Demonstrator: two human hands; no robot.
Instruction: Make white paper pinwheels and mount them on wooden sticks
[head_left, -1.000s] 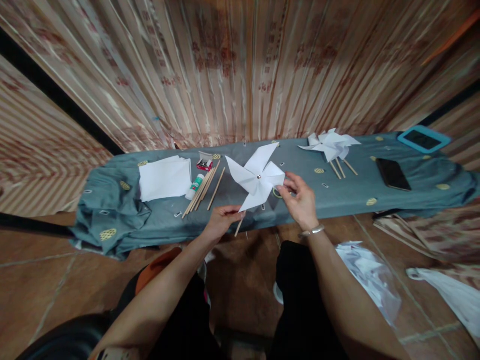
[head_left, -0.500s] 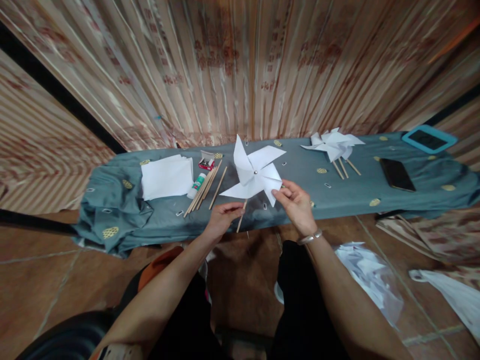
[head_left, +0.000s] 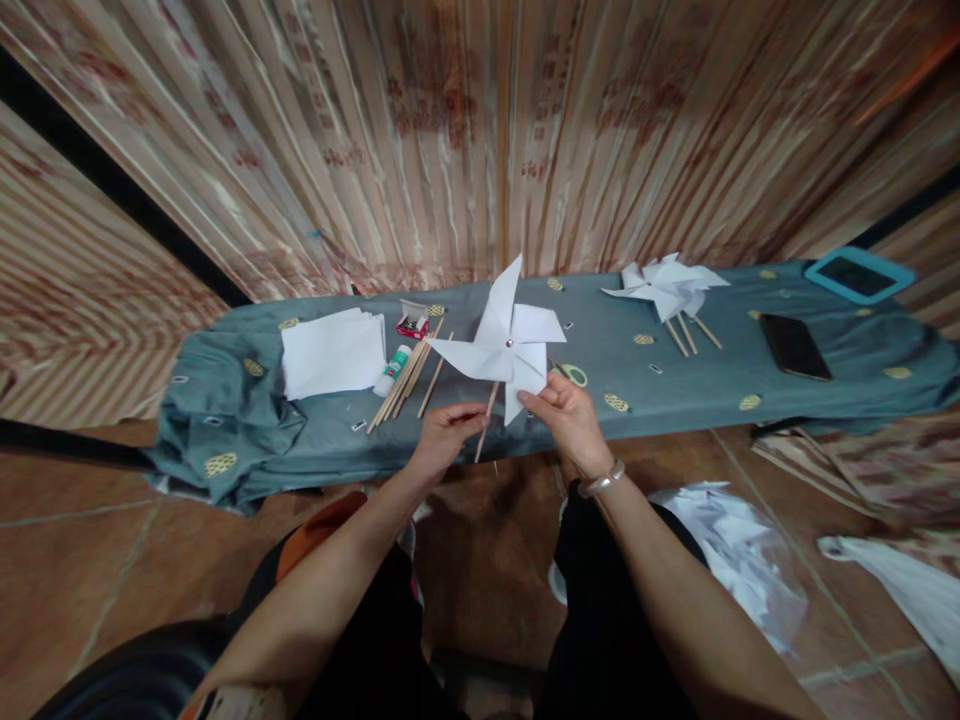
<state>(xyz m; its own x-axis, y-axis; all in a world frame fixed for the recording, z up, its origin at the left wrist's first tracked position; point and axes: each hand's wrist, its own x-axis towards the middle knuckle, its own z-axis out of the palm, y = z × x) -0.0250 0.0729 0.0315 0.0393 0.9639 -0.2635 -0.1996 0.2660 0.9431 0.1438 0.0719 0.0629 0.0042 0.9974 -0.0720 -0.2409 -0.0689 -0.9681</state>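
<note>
A white paper pinwheel [head_left: 504, 340] on a thin wooden stick stands upright over the near edge of the cloth-covered table [head_left: 675, 385]. My left hand [head_left: 442, 437] pinches the stick near its lower end. My right hand [head_left: 566, 415] touches the pinwheel's lowest blade with its fingertips, the fingers bent around the paper's tip. A metal pin shows at the wheel's hub.
A stack of white paper [head_left: 332, 352], a glue stick [head_left: 393, 370], a small red box [head_left: 412, 322] and several wooden sticks [head_left: 409, 378] lie at left. Finished pinwheels [head_left: 666, 285], a black phone [head_left: 793, 346] and a blue-cased tablet [head_left: 857, 275] lie at right. Plastic bags of paper scraps [head_left: 739, 570] sit on the floor.
The pinwheel has turned clockwise as my right hand swept its blade down and to the left. My left hand kept its hold on the stick.
</note>
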